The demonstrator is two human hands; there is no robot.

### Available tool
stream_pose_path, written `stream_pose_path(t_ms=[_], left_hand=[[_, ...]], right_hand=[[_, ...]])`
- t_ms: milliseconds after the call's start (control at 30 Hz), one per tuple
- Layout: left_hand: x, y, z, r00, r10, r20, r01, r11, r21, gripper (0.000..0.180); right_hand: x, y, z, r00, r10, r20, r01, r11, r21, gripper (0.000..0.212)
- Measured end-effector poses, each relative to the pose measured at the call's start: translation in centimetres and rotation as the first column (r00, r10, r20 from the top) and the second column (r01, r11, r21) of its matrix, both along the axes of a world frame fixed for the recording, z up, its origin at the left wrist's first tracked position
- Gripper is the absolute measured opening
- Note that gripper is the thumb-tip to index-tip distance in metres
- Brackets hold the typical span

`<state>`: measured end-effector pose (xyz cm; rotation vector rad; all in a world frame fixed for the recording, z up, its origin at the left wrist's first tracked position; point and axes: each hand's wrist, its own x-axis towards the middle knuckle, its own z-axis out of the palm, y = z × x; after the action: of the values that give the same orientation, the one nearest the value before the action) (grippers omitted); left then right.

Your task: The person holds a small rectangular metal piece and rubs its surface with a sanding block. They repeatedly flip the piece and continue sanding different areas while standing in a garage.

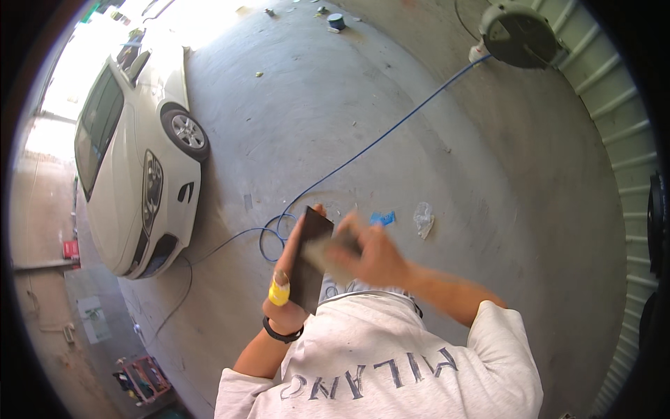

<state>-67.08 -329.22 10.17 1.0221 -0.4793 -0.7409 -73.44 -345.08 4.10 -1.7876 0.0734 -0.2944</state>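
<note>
My left hand [281,276] grips a dark, flat rectangular board [307,269] along its left edge, tilted in front of my chest. Its thumb carries a yellow wrap [279,293], and a black band circles the wrist. From the right, my right hand [380,257] reaches over the board, smeared by motion. Its fingers are closed around a greyish, flat piece [326,257] that lies over the board's right side. Blur hides the exact kind of this piece, and I cannot tell whether it touches the board.
A white car [125,202] stands at the left. A blue hose [391,130] runs from a round reel [520,35] at the ribbed wall [624,157] and loops on the floor beyond my hands. A blue scrap [382,218] and clear plastic [423,219] lie nearby.
</note>
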Motion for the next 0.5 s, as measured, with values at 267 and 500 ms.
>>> stream_pose_path(t_ms=[267, 500], left_hand=[[1.1, -3.7, -0.1, 0.994, -0.038, 0.099, 0.025, 0.991, 0.133, 0.103], [1.4, -3.7, 0.6, 0.995, -0.017, 0.101, 0.014, 0.999, 0.028, 0.089]], right_hand=[[-2.2, 1.5, 1.4, 0.994, -0.037, 0.103, 0.030, 0.997, 0.068, 0.043], [-0.5, -1.8, 0.7, 0.982, -0.167, -0.086, 0.181, 0.963, 0.198, 0.043]])
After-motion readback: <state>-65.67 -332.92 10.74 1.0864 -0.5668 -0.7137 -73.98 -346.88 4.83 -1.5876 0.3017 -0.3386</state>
